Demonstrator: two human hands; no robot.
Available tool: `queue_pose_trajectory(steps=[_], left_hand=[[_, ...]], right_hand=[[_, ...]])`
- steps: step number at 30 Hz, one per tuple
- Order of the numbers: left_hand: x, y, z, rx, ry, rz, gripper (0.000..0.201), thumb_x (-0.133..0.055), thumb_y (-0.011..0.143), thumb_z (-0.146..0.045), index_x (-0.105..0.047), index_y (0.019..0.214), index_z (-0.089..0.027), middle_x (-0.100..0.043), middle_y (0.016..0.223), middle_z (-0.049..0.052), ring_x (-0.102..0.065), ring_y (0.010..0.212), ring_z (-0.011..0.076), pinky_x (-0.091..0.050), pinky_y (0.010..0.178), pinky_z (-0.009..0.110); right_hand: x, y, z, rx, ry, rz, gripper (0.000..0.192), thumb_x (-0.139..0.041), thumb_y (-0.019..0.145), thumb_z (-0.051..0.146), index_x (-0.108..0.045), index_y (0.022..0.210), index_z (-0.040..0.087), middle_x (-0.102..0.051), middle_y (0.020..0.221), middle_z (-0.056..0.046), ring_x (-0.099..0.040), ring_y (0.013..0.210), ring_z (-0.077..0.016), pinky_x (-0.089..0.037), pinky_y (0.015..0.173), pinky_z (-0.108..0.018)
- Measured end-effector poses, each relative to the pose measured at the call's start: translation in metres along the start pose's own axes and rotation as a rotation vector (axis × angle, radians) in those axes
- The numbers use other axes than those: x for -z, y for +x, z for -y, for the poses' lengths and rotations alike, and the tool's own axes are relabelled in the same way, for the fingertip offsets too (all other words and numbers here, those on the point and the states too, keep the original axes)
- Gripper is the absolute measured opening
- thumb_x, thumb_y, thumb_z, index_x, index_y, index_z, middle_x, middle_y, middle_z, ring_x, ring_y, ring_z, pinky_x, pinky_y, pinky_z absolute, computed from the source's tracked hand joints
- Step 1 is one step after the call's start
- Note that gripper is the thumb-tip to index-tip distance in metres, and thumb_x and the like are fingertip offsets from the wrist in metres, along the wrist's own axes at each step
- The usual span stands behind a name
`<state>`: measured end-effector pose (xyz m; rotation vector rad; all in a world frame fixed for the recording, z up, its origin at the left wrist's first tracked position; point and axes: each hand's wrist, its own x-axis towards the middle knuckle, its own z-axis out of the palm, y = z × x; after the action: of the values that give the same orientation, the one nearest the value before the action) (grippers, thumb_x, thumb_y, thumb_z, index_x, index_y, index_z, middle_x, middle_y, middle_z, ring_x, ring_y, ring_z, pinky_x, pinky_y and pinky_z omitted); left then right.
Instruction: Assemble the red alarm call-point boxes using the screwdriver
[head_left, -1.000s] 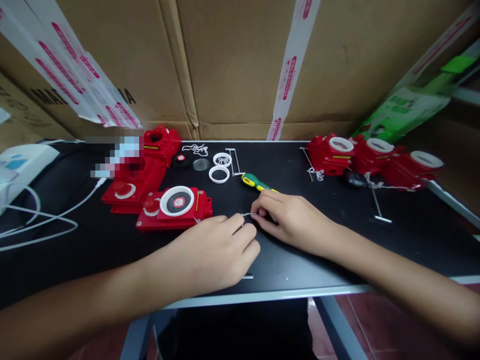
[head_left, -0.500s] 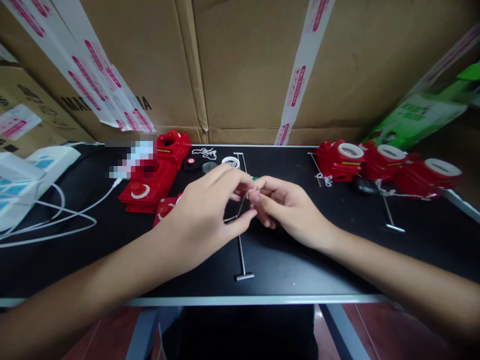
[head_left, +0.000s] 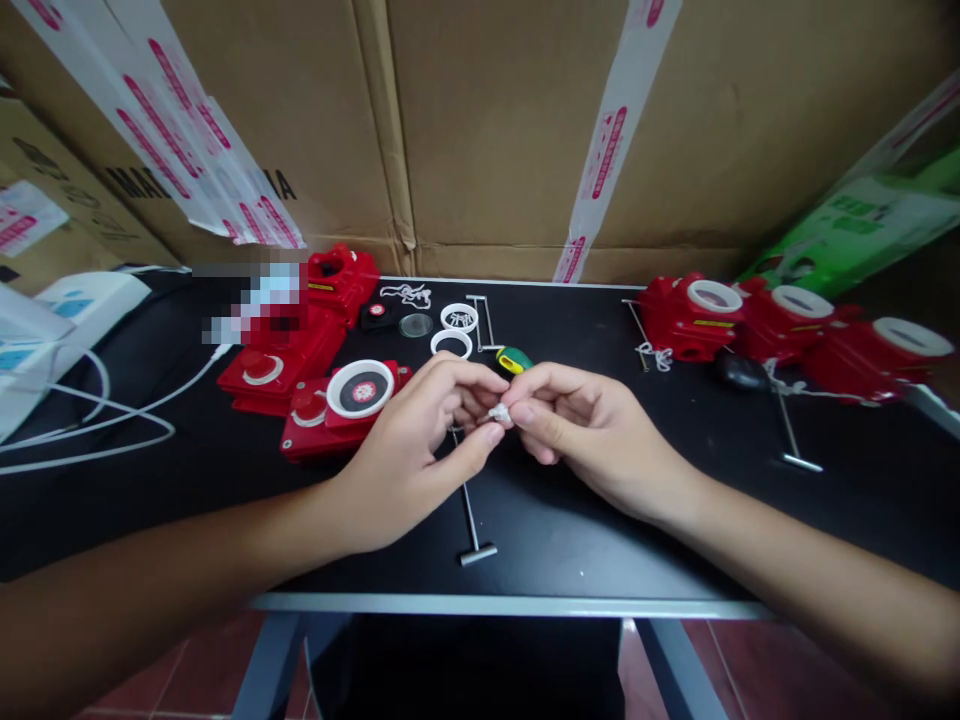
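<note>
— What are your hands doing?

— Your left hand [head_left: 420, 440] and right hand [head_left: 585, 430] meet above the middle of the bench [head_left: 675, 520]. Both are closed in a pinch on a small white knot of string [head_left: 499, 412], thumb and fingers of each hand pressing it from either side, so the fingertips nearly touch.

— Where does that put the string?

— It is held up off the bench, between your two hands, not resting on anything. Below your left hand, toward 6 o'clock, a metal pin with a T-shaped end [head_left: 471, 520] lies on the bench, its top hidden behind your fingers.

— And around you?

— At 10 o'clock from your hands sits a red box with a white ring and dark dial [head_left: 345, 405], with more red boxes [head_left: 285, 350] behind it. At 12 o'clock lie two white rings [head_left: 454, 330] and the green and yellow handle of a screwdriver [head_left: 514, 360], just beyond your fingers. At 2 o'clock three red boxes [head_left: 780, 320] stand in a row. Cardboard boxes [head_left: 487, 130] rise behind the bench.
</note>
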<state>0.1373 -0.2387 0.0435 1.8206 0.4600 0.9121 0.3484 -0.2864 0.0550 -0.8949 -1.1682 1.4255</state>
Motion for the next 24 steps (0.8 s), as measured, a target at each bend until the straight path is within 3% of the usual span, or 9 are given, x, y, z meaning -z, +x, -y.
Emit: queue_pose_trajectory(steps=[8,17,21,24], left_hand=[[0.016,0.005,-0.005,0.060,0.128,0.054,0.008,-0.067,0.103,-0.015,-0.069,0.110,-0.017,-0.071,0.092,0.002,-0.064,0.074,0.0107,-0.053,0.067,0.025],[0.014,0.003,-0.014,-0.019,0.211,0.024,0.010,-0.067,0.101,-0.011,-0.071,0.104,-0.020,-0.071,0.094,-0.001,-0.068,0.078,0.0100,-0.055,0.072,0.023],[0.013,0.002,-0.014,-0.011,0.200,0.035,0.012,-0.069,0.099,-0.010,-0.070,0.105,-0.020,-0.070,0.092,-0.001,-0.066,0.074,0.0096,-0.055,0.068,0.023],[0.013,0.002,-0.015,-0.016,0.186,0.011,0.013,-0.068,0.099,-0.009,-0.070,0.105,-0.020,-0.070,0.091,-0.001,-0.067,0.076,0.0102,-0.057,0.071,0.024]], right_hand=[[0.003,0.002,-0.005,-0.037,-0.032,-0.025,0.029,-0.094,0.087,0.035,-0.073,0.094,0.017,-0.062,0.072,0.004,-0.049,0.058,-0.0073,-0.043,0.055,-0.022],[0.001,-0.003,-0.003,-0.133,-0.193,0.101,0.031,-0.094,0.085,0.027,-0.066,0.091,0.019,-0.057,0.075,0.005,-0.050,0.066,-0.0094,-0.042,0.061,-0.023],[0.002,-0.003,0.002,-0.060,-0.159,0.087,0.029,-0.084,0.096,0.042,-0.067,0.101,0.019,-0.059,0.079,0.003,-0.055,0.062,-0.0095,-0.046,0.056,-0.023],[0.001,-0.003,0.006,0.009,-0.252,0.068,0.028,-0.087,0.094,0.041,-0.070,0.100,0.019,-0.061,0.077,0.003,-0.055,0.062,-0.0098,-0.047,0.057,-0.024]])
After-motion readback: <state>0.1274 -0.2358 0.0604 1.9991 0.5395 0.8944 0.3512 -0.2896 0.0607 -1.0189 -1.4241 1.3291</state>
